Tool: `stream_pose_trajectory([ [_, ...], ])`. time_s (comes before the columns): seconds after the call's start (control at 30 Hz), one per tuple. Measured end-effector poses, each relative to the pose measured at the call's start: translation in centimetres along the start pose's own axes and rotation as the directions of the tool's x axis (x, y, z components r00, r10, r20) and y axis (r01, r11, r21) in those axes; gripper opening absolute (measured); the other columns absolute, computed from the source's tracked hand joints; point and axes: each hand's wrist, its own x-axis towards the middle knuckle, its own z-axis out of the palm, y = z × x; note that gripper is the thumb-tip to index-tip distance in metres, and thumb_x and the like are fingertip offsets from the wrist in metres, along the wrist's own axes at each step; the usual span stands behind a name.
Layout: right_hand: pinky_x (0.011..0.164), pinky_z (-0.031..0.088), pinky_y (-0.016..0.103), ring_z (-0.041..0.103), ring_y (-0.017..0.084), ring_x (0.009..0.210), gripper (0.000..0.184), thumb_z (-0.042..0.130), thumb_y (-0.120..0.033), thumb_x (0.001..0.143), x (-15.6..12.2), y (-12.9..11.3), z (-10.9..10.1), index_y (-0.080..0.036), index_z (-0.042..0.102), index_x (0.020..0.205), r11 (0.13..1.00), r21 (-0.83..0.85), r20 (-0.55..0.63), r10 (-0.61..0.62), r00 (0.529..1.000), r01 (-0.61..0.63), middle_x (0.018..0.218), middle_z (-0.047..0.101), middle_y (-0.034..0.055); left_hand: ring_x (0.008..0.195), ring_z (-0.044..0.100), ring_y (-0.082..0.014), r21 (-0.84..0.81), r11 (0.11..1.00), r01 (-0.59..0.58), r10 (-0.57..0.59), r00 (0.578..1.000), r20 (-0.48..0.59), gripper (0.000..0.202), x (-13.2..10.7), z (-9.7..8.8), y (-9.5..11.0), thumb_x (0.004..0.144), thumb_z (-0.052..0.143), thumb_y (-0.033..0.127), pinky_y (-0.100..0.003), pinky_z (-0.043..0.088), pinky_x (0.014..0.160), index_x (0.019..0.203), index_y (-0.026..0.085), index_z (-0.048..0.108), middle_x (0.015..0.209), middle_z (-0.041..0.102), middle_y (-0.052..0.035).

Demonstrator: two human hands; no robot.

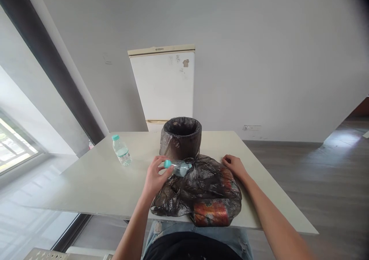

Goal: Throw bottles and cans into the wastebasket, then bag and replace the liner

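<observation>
My left hand [157, 175] pinches a clear plastic bottle [179, 168] near its teal cap. The bottle lies on its side, its base end against a thin black plastic bag [198, 183]; whether that end is inside the bag I cannot tell. Through the bag show red and orange cylindrical shapes, one of them a can-like form [211, 213] close to the table's front edge. My right hand [235, 166] rests on the tabletop to the right of the bag, fingers curled in, with nothing visible in them.
Behind the bag stands a bin lined with black plastic [181, 143]. A second bottle with a teal cap [122, 152] stands upright at the left on the pale table [95, 183]. Beyond the table are a white refrigerator [165, 87] and a grey wall.
</observation>
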Motion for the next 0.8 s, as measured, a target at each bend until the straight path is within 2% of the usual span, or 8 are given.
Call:
stream_pose_trajectory([
  [0.1,0.071,0.043,0.032,0.063,0.022,0.074,0.034,0.047,-0.047,0.088,0.0,0.0,0.0,-0.021,0.067,0.077,1.000,0.000,0.000,0.001,1.000,-0.001,0.080,0.073,0.0072,0.110,0.068,-0.0225,-0.099,0.994,-0.046,0.033,0.991,-0.130,0.032,0.1,-1.8,1.7,0.098,0.065,0.047,-0.031,0.056,0.090,0.116,0.021,0.066,0.119,0.069,-0.0097],
  [0.2,0.072,0.043,0.032,0.063,0.023,0.073,0.034,0.047,-0.047,0.088,0.0,0.0,0.0,-0.022,0.067,0.077,1.000,0.002,-0.002,0.000,1.000,0.000,0.080,0.073,0.0073,0.116,0.068,-0.0245,-0.020,0.986,-0.163,0.152,0.951,-0.270,0.034,0.0,-4.0,3.5,0.101,0.060,0.048,-0.037,0.053,0.100,0.121,0.020,0.061,0.122,0.072,-0.0115],
  [0.3,0.072,0.043,0.032,0.063,0.022,0.074,0.033,0.047,-0.047,0.088,0.0,0.2,0.1,-0.022,0.067,0.076,1.000,0.008,-0.004,-0.004,1.000,0.004,0.079,0.073,0.0068,0.113,0.070,-0.0249,0.128,0.968,-0.218,0.253,0.855,-0.454,0.038,-0.1,-6.6,4.9,0.104,0.053,0.051,-0.042,0.054,0.102,0.124,0.020,0.055,0.115,0.073,-0.0108],
  [0.37,0.071,0.043,0.032,0.063,0.022,0.073,0.034,0.048,-0.047,0.088,0.0,0.3,0.1,-0.022,0.067,0.076,1.000,0.011,-0.003,-0.006,1.000,0.007,0.078,0.073,0.0065,0.111,0.069,-0.0246,0.280,0.948,-0.153,0.291,0.770,-0.568,0.038,0.1,-8.5,5.0,0.105,0.050,0.051,-0.043,0.052,0.104,0.126,0.020,0.055,0.111,0.073,-0.0085],
  [0.43,0.071,0.043,0.032,0.062,0.022,0.072,0.034,0.048,-0.048,0.088,0.1,0.4,0.1,-0.022,0.067,0.075,1.000,0.012,-0.002,-0.011,1.000,0.011,0.077,0.073,0.0063,0.111,0.067,-0.0245,0.405,0.913,-0.041,0.310,0.715,-0.626,0.035,0.5,-10.7,4.2,0.104,0.051,0.049,-0.043,0.049,0.107,0.124,0.021,0.058,0.110,0.073,-0.0062],
  [0.6,0.071,0.042,0.033,0.062,0.023,0.073,0.034,0.048,-0.048,0.087,0.1,0.5,0.2,-0.022,0.067,0.075,1.000,0.014,-0.002,-0.015,1.000,0.015,0.077,0.072,0.0060,0.089,0.066,-0.0227,0.457,0.871,0.183,0.201,0.715,-0.670,0.035,2.1,-15.5,-1.4,0.098,0.059,0.050,-0.041,0.050,0.098,0.123,0.025,0.062,0.103,0.072,-0.0034],
  [0.7,0.072,0.043,0.033,0.062,0.023,0.073,0.034,0.048,-0.048,0.087,0.1,0.4,0.2,-0.022,0.066,0.075,1.000,0.021,0.001,-0.014,1.000,0.014,0.077,0.072,0.0060,0.076,0.062,-0.0208,0.440,0.851,0.287,0.123,0.705,-0.698,0.039,2.9,-17.0,-4.8,0.096,0.059,0.050,-0.041,0.052,0.091,0.125,0.024,0.062,0.099,0.070,-0.0046],
  [0.8,0.073,0.044,0.033,0.063,0.023,0.073,0.034,0.048,-0.049,0.087,0.0,0.2,0.0,-0.022,0.067,0.075,1.000,0.027,0.004,-0.014,1.000,0.014,0.078,0.073,0.0062,0.080,0.064,-0.0223,0.433,0.839,0.329,0.082,0.711,-0.699,0.045,3.2,-17.3,-6.9,0.095,0.059,0.052,-0.043,0.052,0.093,0.128,0.021,0.059,0.106,0.071,-0.0078],
])
